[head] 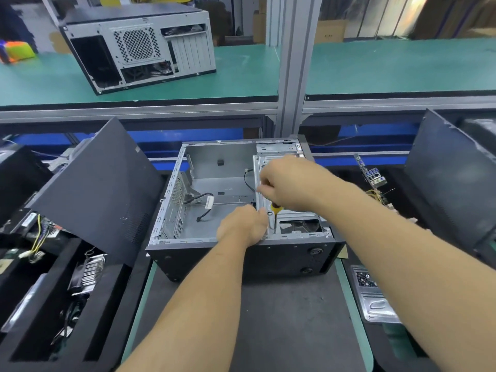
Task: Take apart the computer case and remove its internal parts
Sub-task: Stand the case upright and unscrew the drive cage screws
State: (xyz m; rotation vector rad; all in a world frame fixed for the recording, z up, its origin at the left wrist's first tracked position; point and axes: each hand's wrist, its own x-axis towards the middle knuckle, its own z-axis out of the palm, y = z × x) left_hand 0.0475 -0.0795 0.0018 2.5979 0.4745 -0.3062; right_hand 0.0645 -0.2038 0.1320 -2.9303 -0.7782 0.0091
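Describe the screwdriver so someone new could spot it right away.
Start at the open computer case in the middle of the bench, then go to the metal drive cage on its right side. The screwdriver stands there under the right hand, beside the left hand; its yellow-and-black handle is the only bright colour inside the grey case.

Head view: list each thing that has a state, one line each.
Computer case: side open, main bay stripped, loose cables inside.
Drive cage: still mounted in the case.
Screwdriver: upright, tip down at the cage.
Right hand: grips the screwdriver.
Left hand: fingers curled at the shaft.
Second case: on the shelf, rear facing.
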